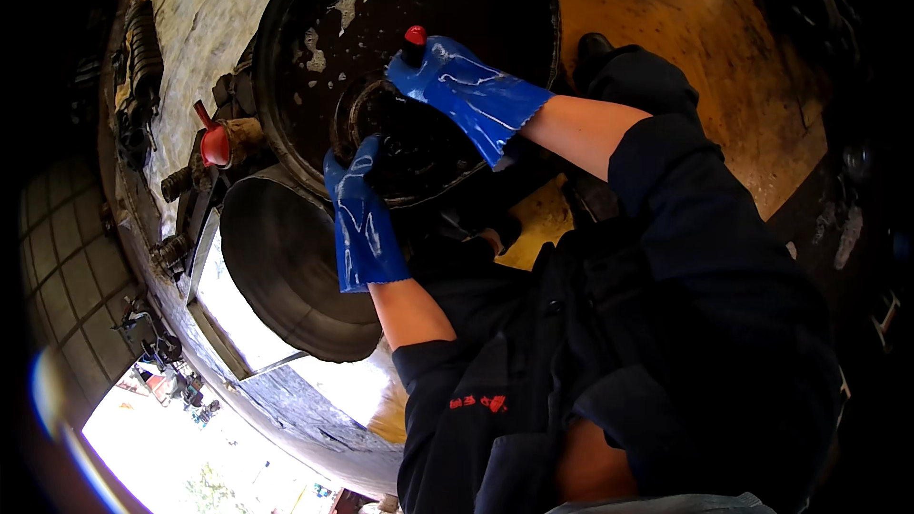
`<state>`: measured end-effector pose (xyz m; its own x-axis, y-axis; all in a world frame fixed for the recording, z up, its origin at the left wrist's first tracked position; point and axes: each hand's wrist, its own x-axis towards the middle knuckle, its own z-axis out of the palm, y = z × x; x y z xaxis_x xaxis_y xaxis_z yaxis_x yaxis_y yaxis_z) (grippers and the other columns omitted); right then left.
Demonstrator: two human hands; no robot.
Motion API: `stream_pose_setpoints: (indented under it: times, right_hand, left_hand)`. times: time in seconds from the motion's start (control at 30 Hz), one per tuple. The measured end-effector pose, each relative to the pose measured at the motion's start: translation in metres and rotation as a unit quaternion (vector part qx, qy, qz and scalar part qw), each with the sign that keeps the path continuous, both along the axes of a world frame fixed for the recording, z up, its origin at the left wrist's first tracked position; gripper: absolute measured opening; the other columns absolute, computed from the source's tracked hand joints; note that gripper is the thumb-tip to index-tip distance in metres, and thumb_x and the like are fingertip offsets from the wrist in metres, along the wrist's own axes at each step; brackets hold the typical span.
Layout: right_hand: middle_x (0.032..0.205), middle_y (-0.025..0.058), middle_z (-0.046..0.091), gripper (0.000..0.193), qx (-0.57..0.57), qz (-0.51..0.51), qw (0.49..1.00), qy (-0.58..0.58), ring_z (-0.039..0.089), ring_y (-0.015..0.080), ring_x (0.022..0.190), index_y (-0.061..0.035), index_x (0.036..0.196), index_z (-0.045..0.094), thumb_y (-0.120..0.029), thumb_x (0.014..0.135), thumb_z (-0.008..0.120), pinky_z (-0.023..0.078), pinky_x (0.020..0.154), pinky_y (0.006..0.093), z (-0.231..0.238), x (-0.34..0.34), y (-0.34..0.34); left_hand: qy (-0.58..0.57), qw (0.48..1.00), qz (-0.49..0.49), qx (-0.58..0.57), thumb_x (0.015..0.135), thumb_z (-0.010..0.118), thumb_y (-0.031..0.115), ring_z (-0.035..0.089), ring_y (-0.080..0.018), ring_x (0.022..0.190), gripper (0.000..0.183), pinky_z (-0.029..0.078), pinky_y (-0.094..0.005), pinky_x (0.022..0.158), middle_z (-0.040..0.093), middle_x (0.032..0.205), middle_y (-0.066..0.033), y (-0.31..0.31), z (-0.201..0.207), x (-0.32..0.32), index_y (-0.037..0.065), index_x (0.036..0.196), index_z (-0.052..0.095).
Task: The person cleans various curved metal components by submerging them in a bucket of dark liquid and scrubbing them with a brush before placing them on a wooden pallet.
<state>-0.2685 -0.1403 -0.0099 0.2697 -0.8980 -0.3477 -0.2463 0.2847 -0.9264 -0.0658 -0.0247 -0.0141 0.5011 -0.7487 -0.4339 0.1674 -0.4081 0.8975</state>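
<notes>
A wide black basin (266, 100) of dark liquid with foam patches lies in front of me. In it sits a dark round part (345, 112) with a ring-like edge, partly sunk in the liquid. My left hand (357, 214), in a blue rubber glove, is closed at the near edge of this part; its fingertips are partly hidden. My right hand (466, 90), gloved the same way, grips a black handle with a red end (415, 36) above the part. The tool's working end is hidden beneath the hand.
A second dark round pan (300, 276) leans beside the basin at the near left. A red scoop-like vessel with a handle (216, 143) stands left of the basin. Coiled metal parts (141, 62) lie at the far left. Brown boarding (685, 67) covers the floor at right.
</notes>
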Motion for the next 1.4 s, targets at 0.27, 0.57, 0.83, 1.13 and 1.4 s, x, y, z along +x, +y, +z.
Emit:
stream_pose_setpoints:
  times: [0.27,0.57,0.83,1.13,1.4]
  right_hand:
    - [0.072,0.0092,0.069,0.033,0.019,0.008,0.999,0.038,0.066,0.0189,0.07,-0.0044,0.085,0.073,-0.034,0.094,0.062,0.052,0.068,0.0358,-0.011,-0.014,-0.002]
    - [0.09,0.0073,0.075,0.035,0.006,0.059,0.996,-0.07,0.068,0.0163,0.085,-0.0071,0.104,0.076,-0.039,0.092,0.067,0.054,0.079,0.0327,0.004,0.007,-0.007]
    - [0.1,0.0055,0.077,0.028,0.008,0.206,0.978,-0.034,0.072,0.0163,0.091,-0.0126,0.115,0.076,-0.032,0.096,0.068,0.06,0.087,0.031,0.029,0.027,0.022]
    - [0.115,0.0115,0.075,0.03,-0.222,0.472,0.85,0.07,0.071,0.032,0.106,-0.0151,0.123,0.073,-0.028,0.097,0.064,0.059,0.094,0.0415,0.013,-0.005,0.057]
    - [0.102,0.0096,0.076,0.025,-0.315,0.54,0.761,0.173,0.073,0.0314,0.096,-0.0148,0.104,0.077,-0.033,0.088,0.071,0.06,0.083,0.0436,-0.014,-0.031,0.029]
  left_hand:
    - [-0.013,1.0,0.006,-0.019,0.09,0.079,0.012,0.072,-0.0332,0.104,0.077,0.061,-0.0425,0.091,0.065,0.122,-0.0256,0.001,0.01,-0.009,-0.011,0.149,0.034]
    - [0.059,0.991,0.11,-0.047,0.102,0.06,0.051,0.062,-0.0199,0.085,0.043,0.056,-0.0373,0.079,0.062,0.092,-0.005,0.005,0.002,0.015,0.01,0.114,0.065]
    - [0.001,0.991,0.089,-0.099,0.1,0.055,0.062,0.062,-0.0232,0.09,0.058,0.054,-0.0392,0.083,0.063,0.102,-0.0076,0.001,-0.022,0.022,0.01,0.124,0.063]
    - [0.193,0.98,0.036,-0.031,0.097,0.051,0.07,0.058,-0.0408,0.123,0.083,0.049,-0.0516,0.105,0.056,0.142,-0.0207,-0.001,-0.001,0.017,0.005,0.149,0.047]
    - [0.164,0.984,0.063,-0.002,0.096,0.048,0.071,0.056,-0.0474,0.127,0.089,0.042,-0.0608,0.11,0.055,0.143,-0.0293,-0.002,0.013,0.008,0.004,0.154,0.042]
